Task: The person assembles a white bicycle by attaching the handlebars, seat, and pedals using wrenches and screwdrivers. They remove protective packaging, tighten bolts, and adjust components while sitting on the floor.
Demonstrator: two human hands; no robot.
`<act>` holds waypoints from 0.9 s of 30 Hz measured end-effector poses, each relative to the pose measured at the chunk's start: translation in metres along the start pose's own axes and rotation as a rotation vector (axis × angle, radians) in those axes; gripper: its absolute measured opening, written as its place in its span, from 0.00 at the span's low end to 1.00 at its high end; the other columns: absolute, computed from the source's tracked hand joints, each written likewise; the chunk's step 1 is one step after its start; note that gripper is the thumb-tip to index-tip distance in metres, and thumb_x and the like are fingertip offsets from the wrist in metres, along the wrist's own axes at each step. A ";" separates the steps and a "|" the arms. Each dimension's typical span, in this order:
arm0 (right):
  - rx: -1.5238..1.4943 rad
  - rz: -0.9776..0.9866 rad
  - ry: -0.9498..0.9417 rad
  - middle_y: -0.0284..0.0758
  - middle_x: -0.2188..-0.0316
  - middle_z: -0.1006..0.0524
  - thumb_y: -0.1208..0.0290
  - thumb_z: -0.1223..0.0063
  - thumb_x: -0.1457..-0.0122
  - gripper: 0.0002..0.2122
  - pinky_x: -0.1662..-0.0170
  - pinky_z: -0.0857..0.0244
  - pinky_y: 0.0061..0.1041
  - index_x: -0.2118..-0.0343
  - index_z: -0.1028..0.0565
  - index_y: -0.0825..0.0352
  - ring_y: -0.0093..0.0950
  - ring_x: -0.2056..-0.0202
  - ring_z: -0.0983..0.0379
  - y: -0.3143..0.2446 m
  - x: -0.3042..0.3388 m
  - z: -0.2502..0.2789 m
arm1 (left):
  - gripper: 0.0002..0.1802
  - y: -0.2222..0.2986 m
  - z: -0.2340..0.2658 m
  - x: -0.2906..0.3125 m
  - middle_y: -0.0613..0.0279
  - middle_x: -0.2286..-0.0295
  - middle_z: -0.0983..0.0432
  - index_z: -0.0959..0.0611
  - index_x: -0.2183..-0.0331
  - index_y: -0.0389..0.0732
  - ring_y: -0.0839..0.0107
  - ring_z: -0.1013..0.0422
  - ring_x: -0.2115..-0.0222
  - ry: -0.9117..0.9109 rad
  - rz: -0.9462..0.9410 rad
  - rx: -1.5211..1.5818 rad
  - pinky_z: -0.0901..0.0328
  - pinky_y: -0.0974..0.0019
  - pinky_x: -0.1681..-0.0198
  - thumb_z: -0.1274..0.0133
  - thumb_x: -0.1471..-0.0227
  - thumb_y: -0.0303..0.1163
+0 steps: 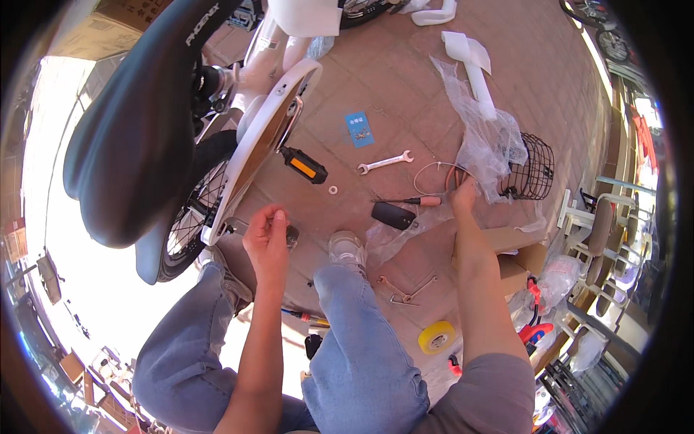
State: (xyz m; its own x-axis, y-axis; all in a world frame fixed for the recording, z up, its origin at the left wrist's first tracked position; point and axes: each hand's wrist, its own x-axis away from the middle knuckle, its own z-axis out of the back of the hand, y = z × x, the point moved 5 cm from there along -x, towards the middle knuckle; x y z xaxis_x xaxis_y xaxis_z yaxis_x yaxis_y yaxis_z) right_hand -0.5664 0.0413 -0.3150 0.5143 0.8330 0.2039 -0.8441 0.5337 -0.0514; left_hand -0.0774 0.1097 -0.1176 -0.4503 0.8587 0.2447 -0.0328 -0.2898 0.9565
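Note:
My left hand [267,242] is raised beside the bicycle's rear wheel, with thumb and fingertips pressed together. Whatever they may hold is too small to make out. Next to the hand is a pedal with an orange reflector [304,167], fixed to the bicycle's crank. On the right, my right hand [463,195] reaches down to the paving, its fingers closed around the reddish handles of what look like pliers [452,176]. A thin cable loop [426,168] lies beside it. Near that hand are a screwdriver [426,201] and a black phone-like object [393,215].
The white bicycle frame [249,145] and black saddle [137,137] fill the left. On the paving lie an open-end wrench [385,162], a blue card [358,129], a washer [333,190], yellow tape [436,338], bubble wrap [481,145], a wire basket [533,166] and a cardboard box [510,271].

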 end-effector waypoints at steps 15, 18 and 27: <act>0.259 0.222 -0.618 0.42 0.78 0.25 0.72 0.48 0.51 0.06 0.77 0.35 0.34 0.73 0.28 0.69 0.35 0.74 0.26 0.065 0.081 0.073 | 0.22 -0.021 0.002 -0.048 0.49 0.56 0.34 0.35 0.54 0.33 0.57 0.34 0.55 0.202 0.689 1.619 0.39 0.54 0.48 0.52 0.46 0.37; 0.223 0.470 -0.376 0.48 0.76 0.26 0.72 0.46 0.53 0.17 0.66 0.34 0.39 0.58 0.29 0.70 0.47 0.70 0.28 0.071 0.099 0.124 | 0.25 -0.029 -0.014 -0.060 0.47 0.57 0.34 0.34 0.55 0.31 0.54 0.35 0.54 0.247 0.805 1.779 0.45 0.47 0.44 0.55 0.45 0.43; -0.127 0.727 -0.272 0.40 0.71 0.28 0.83 0.49 0.56 0.25 0.67 0.35 0.27 0.51 0.36 0.69 0.28 0.69 0.29 -0.188 0.211 0.282 | 0.24 -0.023 -0.042 -0.078 0.48 0.58 0.33 0.30 0.56 0.34 0.54 0.34 0.56 0.336 0.796 1.771 0.46 0.43 0.45 0.54 0.45 0.45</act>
State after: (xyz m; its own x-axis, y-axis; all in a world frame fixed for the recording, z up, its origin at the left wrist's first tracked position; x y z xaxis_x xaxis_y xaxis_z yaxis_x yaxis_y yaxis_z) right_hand -0.3421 0.0754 0.0130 -0.2299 0.9234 0.3073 -0.9222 -0.1057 -0.3721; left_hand -0.0788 0.0314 -0.1658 -0.0398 0.6066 0.7940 0.9073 0.3548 -0.2256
